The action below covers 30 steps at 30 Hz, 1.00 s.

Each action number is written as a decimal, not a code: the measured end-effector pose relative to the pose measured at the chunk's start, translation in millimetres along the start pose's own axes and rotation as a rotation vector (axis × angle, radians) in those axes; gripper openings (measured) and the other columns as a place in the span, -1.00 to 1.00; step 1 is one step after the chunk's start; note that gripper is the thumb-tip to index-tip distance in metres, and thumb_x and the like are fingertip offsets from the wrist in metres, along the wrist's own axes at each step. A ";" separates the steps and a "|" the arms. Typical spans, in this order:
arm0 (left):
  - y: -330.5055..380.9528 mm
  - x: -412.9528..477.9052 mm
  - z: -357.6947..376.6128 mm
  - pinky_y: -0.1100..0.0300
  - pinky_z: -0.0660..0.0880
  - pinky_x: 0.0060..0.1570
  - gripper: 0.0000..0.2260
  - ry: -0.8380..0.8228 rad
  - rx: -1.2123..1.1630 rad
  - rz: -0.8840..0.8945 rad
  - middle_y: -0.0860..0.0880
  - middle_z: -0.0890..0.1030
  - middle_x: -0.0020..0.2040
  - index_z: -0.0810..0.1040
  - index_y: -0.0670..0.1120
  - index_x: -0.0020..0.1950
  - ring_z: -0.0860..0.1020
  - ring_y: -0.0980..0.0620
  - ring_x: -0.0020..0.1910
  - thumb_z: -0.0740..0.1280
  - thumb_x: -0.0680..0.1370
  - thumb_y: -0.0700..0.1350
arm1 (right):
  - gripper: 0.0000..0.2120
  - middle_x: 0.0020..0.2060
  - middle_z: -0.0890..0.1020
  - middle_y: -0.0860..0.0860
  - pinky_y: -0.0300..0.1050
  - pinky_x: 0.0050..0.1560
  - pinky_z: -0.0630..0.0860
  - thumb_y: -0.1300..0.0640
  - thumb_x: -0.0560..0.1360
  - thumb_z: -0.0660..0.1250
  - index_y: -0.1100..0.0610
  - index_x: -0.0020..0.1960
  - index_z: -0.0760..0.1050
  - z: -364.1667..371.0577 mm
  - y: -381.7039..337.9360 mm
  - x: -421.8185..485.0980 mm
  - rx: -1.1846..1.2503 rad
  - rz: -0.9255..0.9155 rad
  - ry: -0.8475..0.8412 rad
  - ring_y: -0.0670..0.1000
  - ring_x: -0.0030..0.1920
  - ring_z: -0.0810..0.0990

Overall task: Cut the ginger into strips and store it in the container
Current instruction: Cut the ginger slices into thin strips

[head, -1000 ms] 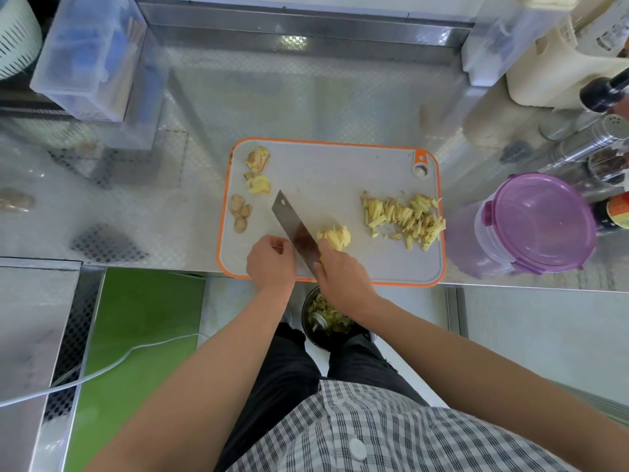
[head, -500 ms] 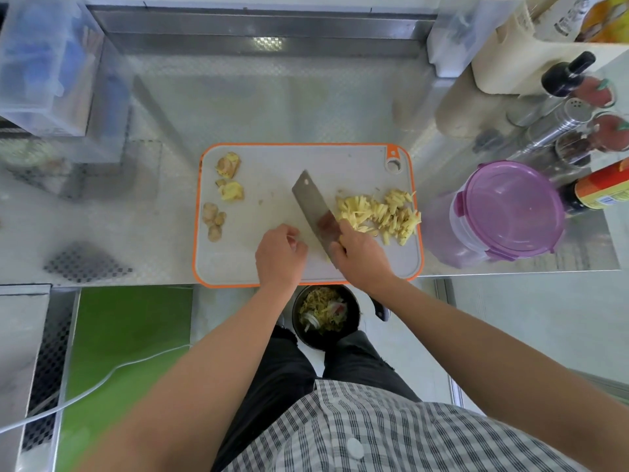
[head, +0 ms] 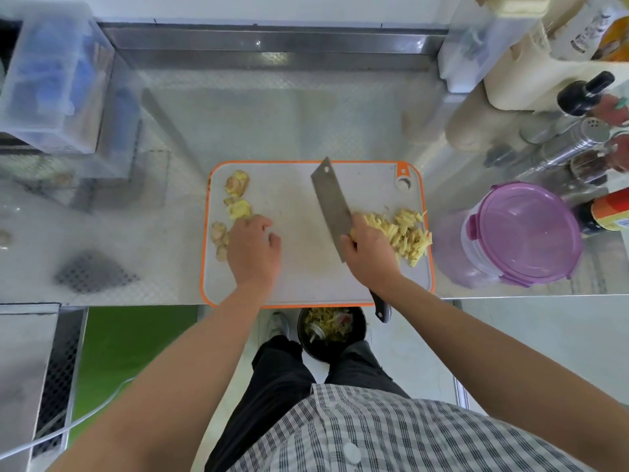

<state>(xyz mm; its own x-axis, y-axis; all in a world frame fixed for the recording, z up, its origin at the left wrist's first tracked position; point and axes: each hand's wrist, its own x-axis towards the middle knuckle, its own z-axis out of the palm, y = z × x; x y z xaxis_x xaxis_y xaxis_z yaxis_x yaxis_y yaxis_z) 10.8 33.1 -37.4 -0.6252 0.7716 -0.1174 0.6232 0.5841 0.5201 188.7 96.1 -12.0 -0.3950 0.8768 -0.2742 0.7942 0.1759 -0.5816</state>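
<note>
A grey cutting board with an orange rim (head: 306,267) lies on the steel counter. My right hand (head: 369,252) grips the cleaver (head: 332,202), whose blade points away from me beside a heap of ginger strips (head: 405,233) at the board's right edge. My left hand (head: 253,252) hovers over the board's left side with loosely curled fingers, next to whole ginger pieces (head: 236,183) and peeled chunks (head: 218,233). I cannot see whether it touches them. A clear container with a purple lid (head: 524,233), shut, stands right of the board.
Bottles and a metal shaker (head: 592,131) crowd the right rear. A clear plastic box (head: 51,80) stands at the left rear. A black bin with scraps (head: 332,330) sits on the floor between my legs, under the counter edge.
The cleaver has pushed the small cut pile right into the main heap of strips. My left hand has moved left across the board to the uncut ginger pieces.
</note>
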 end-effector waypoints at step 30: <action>-20.9 117.3 -19.0 -0.01 0.35 0.03 -0.80 -0.042 0.209 0.252 -0.24 0.52 0.01 0.55 -0.22 0.04 0.46 -0.25 0.02 0.39 0.43 -0.27 | -0.82 -0.51 0.25 0.02 -0.09 -0.49 0.10 0.25 0.53 0.17 0.18 -0.18 0.18 16.1 -24.7 45.6 0.028 0.001 -0.038 0.01 -0.51 0.18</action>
<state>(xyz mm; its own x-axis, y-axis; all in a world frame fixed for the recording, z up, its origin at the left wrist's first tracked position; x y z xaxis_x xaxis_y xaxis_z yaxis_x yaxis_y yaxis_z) -84.4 106.5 -45.9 -0.4219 0.9056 -0.0438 0.8416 0.4092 0.3524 143.6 124.6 -22.4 -0.4121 0.8593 -0.3031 0.7814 0.1622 -0.6025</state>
